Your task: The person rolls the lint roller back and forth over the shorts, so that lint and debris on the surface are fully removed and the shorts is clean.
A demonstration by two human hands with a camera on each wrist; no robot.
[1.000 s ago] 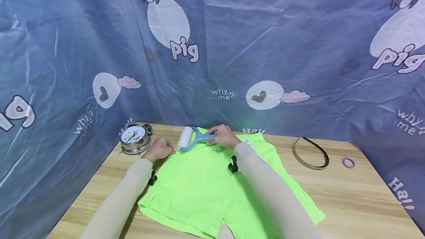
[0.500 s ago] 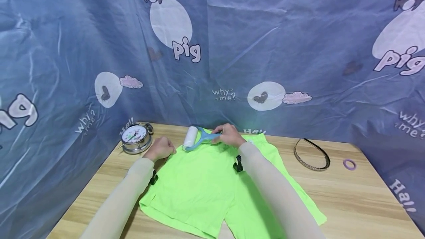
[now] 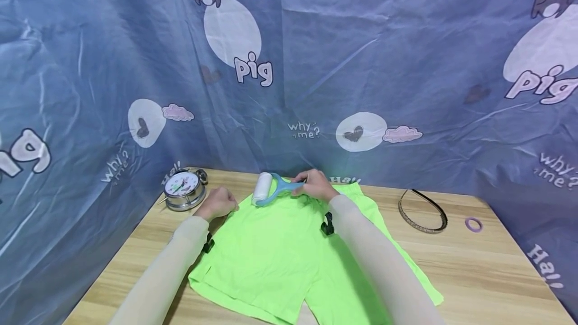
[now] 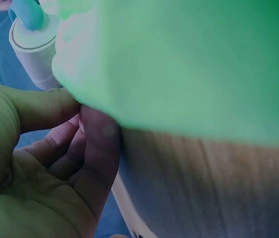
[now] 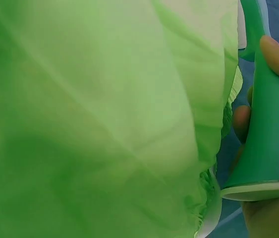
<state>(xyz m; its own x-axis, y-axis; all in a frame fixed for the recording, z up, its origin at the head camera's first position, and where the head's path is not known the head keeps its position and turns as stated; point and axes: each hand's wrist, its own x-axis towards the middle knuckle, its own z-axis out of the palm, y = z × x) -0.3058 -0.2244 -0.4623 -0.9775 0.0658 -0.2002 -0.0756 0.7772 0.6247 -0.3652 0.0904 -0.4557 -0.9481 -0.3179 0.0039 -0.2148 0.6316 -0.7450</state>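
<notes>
Neon-green shorts (image 3: 266,255) lie spread on the table, waistband toward the back. My right hand (image 3: 313,184) grips the blue handle of a lint roller (image 3: 263,188), whose white roll rests on the upper left of the shorts near the waistband. In the right wrist view, the fingers curl round the lint roller's handle (image 5: 268,129), beside the gathered waistband. My left hand (image 3: 219,203) is at the shorts' left edge. The left wrist view shows its thumb and forefinger (image 4: 99,139) pinching the fabric edge, with the white roll just beyond.
A silver twin-bell alarm clock (image 3: 182,189) stands left of my left hand. On the right of the wooden table (image 3: 478,270) lie a dark headband (image 3: 422,212) and a purple ring (image 3: 473,224). A blue printed cloth (image 3: 316,64) hangs behind and along the sides.
The right hand has moved the lint roller a little to the right across the top of the shorts. My left hand has stayed on the fabric edge.
</notes>
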